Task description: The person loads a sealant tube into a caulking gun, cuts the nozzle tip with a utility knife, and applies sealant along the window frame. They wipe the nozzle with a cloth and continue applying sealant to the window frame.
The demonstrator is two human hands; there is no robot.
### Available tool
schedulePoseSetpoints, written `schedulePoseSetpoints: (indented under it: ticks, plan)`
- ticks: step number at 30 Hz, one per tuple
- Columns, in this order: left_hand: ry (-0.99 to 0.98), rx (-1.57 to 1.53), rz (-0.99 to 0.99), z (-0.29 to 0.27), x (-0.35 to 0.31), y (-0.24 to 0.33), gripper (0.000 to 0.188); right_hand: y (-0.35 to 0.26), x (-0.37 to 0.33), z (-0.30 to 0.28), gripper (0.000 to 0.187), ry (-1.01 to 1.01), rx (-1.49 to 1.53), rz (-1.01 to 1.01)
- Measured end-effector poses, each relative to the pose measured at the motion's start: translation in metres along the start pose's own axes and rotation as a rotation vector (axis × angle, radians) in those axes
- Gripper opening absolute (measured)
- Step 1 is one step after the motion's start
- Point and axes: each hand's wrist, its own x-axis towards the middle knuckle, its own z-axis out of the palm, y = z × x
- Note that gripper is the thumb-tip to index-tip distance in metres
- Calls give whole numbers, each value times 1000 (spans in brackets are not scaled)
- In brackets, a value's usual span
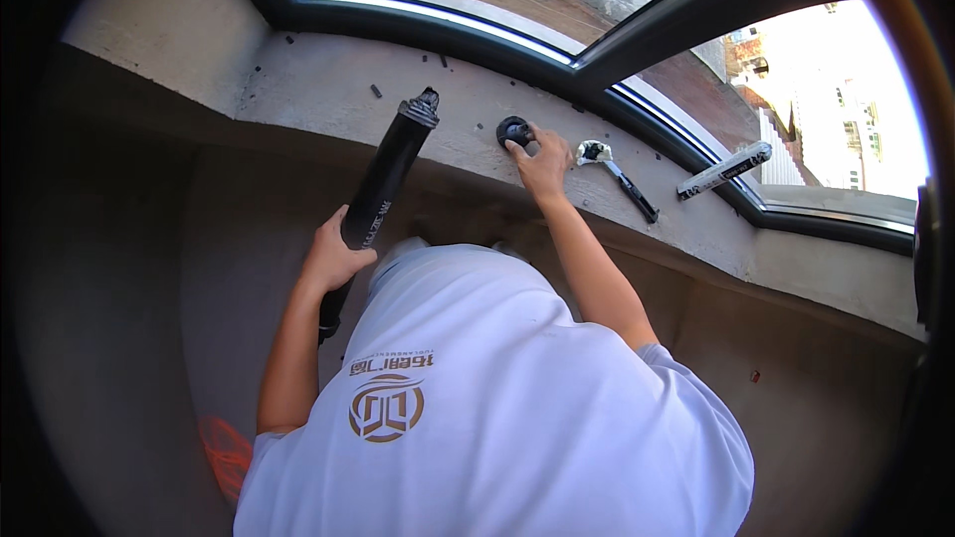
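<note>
My left hand [336, 257] is wrapped around the lower half of a long black sealant gun barrel [383, 174], which tilts up toward the sill. Dark crumpled material pokes out of the barrel's ringed upper end. On the concrete sill, my right hand [543, 161] has its fingers closed on the edge of a round black cap [513, 131]. Just right of that hand lies a tool with a dark handle [633, 197] and a white end smeared with black. Farther right rests a white and black sealant sausage pack [726, 171], up against the window frame.
The dark window frame [438, 40] runs along the far side of the concrete sill [318, 80]. Several small black bits [376, 91] are scattered on the sill. Below its near edge, an orange patch [227, 457] shows at lower left.
</note>
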Motion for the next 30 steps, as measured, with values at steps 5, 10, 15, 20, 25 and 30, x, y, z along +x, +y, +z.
schedulePoseSetpoints:
  ticks: [5, 10, 15, 20, 25, 30]
  plan:
    - [278, -48, 71, -37, -18, -4, 48, -25, -58, -42, 33, 11, 193, -119]
    - [509, -436, 228, -76, -47, 7, 33, -36, -93, -52, 27, -618, 568, -17]
    - [756, -837, 497, -89, -72, 41, 39, -25, -103, -43, 45, -871, 401, -79]
    - [1014, -890, 422, -89, -96, 93, 34, -18, -120, -52, 58, -1103, 299, -138]
    - [902, -1192, 441, -68, -126, 141, 25, -24, -130, -71, 79, -1120, 372, -151]
    - [608, -1356, 432, -12, -150, 182, 25, -44, -126, -94, 118, -751, 597, -253]
